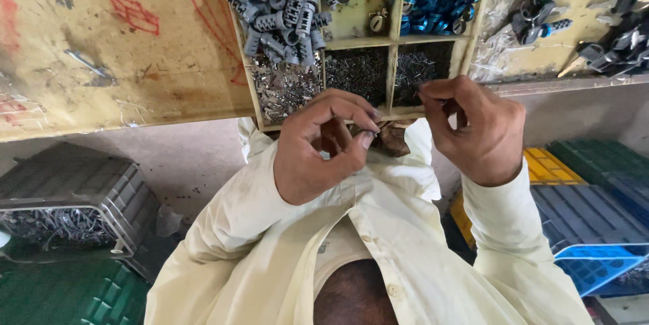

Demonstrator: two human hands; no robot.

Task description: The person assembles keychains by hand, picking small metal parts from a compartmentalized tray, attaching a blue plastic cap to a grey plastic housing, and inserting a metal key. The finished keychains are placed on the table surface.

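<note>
- Left hand pinches something too small to tell; right hand is curled, contents hidden.
- Both hover at the divided tray of small metal parts.
- Scuffed yellow workbench; plastic crates below.

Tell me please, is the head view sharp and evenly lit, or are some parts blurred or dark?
In the head view, light is soft and even, without hard glare; the left hand and right hand are fairly sharp; the small piece between the left fingertips is too small to tell; the crates below are dimmer; wide-angle distortion bends the bench edge.
</note>
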